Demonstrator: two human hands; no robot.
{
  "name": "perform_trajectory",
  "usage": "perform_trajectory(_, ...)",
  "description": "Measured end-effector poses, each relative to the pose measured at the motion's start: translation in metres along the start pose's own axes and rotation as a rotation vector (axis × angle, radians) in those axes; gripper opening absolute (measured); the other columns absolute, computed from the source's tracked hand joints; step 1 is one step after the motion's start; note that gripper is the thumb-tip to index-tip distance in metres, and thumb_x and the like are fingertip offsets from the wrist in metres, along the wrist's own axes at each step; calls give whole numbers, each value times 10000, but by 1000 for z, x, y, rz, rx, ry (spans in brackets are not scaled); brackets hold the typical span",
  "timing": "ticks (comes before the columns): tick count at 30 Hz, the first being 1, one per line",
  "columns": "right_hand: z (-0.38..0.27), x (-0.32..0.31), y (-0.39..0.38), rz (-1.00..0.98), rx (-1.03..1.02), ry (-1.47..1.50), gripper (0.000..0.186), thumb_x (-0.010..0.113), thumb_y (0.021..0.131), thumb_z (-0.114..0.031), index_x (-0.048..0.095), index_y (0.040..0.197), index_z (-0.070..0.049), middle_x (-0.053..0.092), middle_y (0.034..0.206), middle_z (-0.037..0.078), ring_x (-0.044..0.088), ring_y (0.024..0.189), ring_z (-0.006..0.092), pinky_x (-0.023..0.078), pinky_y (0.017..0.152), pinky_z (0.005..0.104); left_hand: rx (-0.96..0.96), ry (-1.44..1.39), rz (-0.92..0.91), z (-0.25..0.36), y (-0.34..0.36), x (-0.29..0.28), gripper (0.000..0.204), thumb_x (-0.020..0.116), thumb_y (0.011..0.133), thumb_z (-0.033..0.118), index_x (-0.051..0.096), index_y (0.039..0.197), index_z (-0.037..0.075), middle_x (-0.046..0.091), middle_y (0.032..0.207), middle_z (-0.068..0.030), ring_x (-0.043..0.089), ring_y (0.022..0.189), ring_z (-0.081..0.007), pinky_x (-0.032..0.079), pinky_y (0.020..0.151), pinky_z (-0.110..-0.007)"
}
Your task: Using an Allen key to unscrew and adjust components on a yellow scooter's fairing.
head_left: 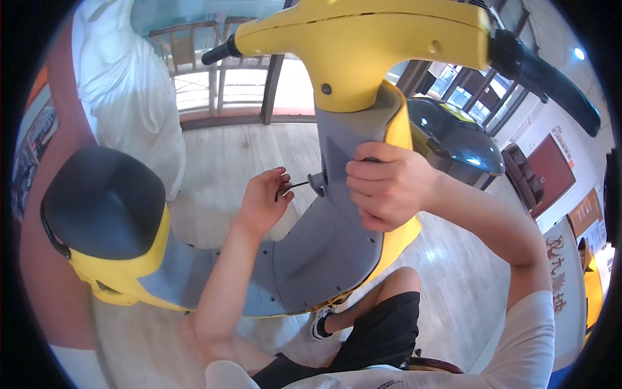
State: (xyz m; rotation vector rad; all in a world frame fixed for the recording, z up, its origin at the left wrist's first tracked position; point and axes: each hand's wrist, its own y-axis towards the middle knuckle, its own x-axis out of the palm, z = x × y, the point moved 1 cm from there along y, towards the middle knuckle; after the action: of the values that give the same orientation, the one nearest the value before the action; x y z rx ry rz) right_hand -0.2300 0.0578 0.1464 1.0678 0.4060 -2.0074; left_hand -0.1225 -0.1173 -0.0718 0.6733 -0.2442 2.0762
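My left hand [262,201] holds a thin black L-shaped key tool [295,185] by its bent end; its straight shaft reaches a small grey hook fitting [317,183] on the scooter's grey front panel [343,133]. My right hand [392,185] is curled against that panel beside its yellow edge, over a small dark part; what its fingers grip is mostly hidden. The yellow handlebar housing [356,32] with black grips is above. The grey footboard [304,279] curves down and left toward the yellow rear body and black seat [103,198].
A white draped cloth [123,97] stands at the back left near a window. A dark glossy vehicle [453,146] is behind the scooter at right. A sofa [521,175] and a sign board [557,279] are farther right. My legs are below, over a wood floor [227,155].
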Motion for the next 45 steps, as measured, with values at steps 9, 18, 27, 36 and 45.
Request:
perform_trajectory(9,-21,-8,24,-223,98,-149,140,658,668,-201,630,589,-88,631,652,28,618,762,217,445,867,366,262,315,89,-13,6,7,271,403,1070,289,508,1186,68,537,1011,-15,502,895,-121,396,813,-256)
perform_trajectory(18,-16,81,110,-482,658,249,155,616,827,-180,745,849,-97,739,898,103,717,899,264,558,712,412,602,309,300,-19,-2,13,437,326,1066,473,490,1273,125,573,1224,-16,507,1227,-171,359,1073,-346)
perform_trajectory(27,-3,143,111,-715,879,449,252,656,869,-234,751,1096,-183,704,1170,6,651,1126,230,537,891,390,265,-415,38,11,-5,21,436,371,1051,483,486,1259,117,567,1205,-36,517,1198,-187,395,1017,-348)
perform_trajectory(36,-7,136,111,-650,828,315,233,741,778,-196,772,990,-106,731,1049,87,699,1002,259,571,794,378,-94,437,267,28,-29,-14,347,494,1039,316,614,1168,18,646,1058,-48,584,927,-133,458,829,-317)
perform_trajectory(45,-4,128,110,-669,765,346,231,757,759,-186,771,970,-94,728,1041,111,700,988,258,580,766,390,236,683,39,28,-36,-27,114,644,915,65,700,954,-26,692,831,-84,622,764,-202,479,722,-332)
